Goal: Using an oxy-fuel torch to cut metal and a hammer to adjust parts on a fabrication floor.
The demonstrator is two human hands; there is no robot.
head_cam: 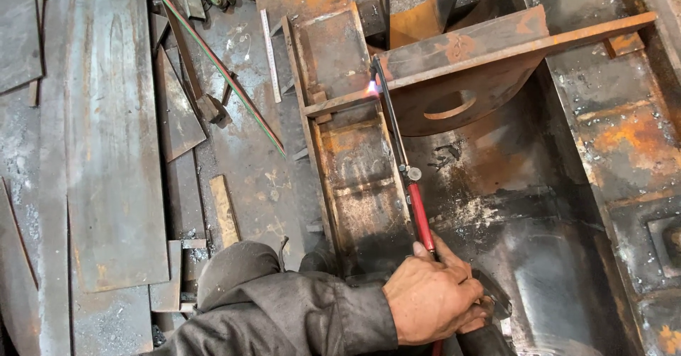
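Rusty steel fills the whole view, and on it a cutting torch (pixel 408 164) lies with its long axis running from the lower middle of the view up and a little to the left. Its red handle (pixel 421 221) is at the near end and its thin dark tube goes away from the person. The tip (pixel 374 62) points upward, and a small bright flame (pixel 371 86) burns where it meets the edge of a rusty steel plate (pixel 489 44). This plate lies across a long steel channel beam (pixel 355 164) and has a round cutout below it. One hand (pixel 433 298) is clamped around the lower end of the red handle, with the thumb along the handle; from the grey sleeve (pixel 284 313) I cannot tell surely which hand it is, and the other hand is not in view. Flat steel sheets (pixel 113 136) lie at the left on the floor, and a thin red and green hose (pixel 220 65) runs diagonally beside them. A steel ruler (pixel 269 54) lies near the beam's far left corner.
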